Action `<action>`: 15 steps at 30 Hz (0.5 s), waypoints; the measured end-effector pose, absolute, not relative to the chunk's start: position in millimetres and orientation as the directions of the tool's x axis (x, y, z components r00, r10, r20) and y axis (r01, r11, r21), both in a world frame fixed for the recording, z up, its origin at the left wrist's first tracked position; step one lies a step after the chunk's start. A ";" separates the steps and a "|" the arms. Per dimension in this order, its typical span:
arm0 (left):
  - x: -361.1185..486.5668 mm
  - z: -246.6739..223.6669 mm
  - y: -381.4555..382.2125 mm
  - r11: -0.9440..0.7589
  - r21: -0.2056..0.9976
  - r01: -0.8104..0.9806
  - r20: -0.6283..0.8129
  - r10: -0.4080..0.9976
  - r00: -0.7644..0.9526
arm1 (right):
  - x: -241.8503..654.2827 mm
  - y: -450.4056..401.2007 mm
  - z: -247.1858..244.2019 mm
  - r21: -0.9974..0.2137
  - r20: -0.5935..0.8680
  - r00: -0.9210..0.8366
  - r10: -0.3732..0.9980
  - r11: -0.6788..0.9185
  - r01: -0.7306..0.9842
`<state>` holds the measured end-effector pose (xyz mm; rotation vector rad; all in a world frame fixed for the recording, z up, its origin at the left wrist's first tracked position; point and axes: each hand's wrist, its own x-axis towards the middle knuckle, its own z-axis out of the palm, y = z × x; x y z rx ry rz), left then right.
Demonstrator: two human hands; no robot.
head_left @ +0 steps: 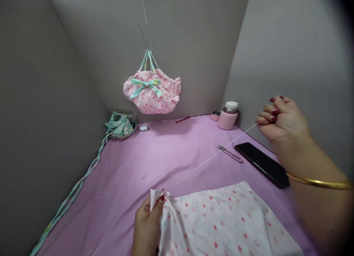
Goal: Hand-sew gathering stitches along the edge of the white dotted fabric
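Note:
My left hand (148,220) pinches the gathered top corner of a white fabric (221,223) printed with red and pink dots, which lies spread over the front of the table. From that corner a white thread (211,158) runs taut, up and to the right. Its far end meets my right hand (279,118), raised with curled fingers above the phone. Any needle in those fingers is too small to make out. A gold bangle (318,183) circles my right forearm.
Thread snips (231,154) and a black phone (261,164) lie at the right, before a pink flask (228,118). A dotted pink garment (153,94) hangs at the back wall. Floral green cloth (120,124) fills a basket at the left, near a small white spool (143,129).

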<state>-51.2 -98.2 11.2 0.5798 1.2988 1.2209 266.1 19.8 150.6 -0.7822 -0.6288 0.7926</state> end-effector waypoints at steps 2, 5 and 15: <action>-50.7 11.7 -97.6 0.317 0.886 -0.338 -0.391 0.903 -0.177 | 272.8 20.6 147.3 -0.805 0.215 0.589 0.779 0.483 -0.346; -51.2 12.2 -97.7 0.334 0.879 -0.339 -0.406 0.899 -0.167 | 269.0 22.4 136.4 -0.830 0.249 0.562 0.789 0.473 -0.296; -60.6 14.2 -98.5 0.407 0.788 -0.462 -0.504 0.858 -0.104 | 163.7 -20.1 33.2 -0.854 -0.170 -0.521 0.837 0.139 0.502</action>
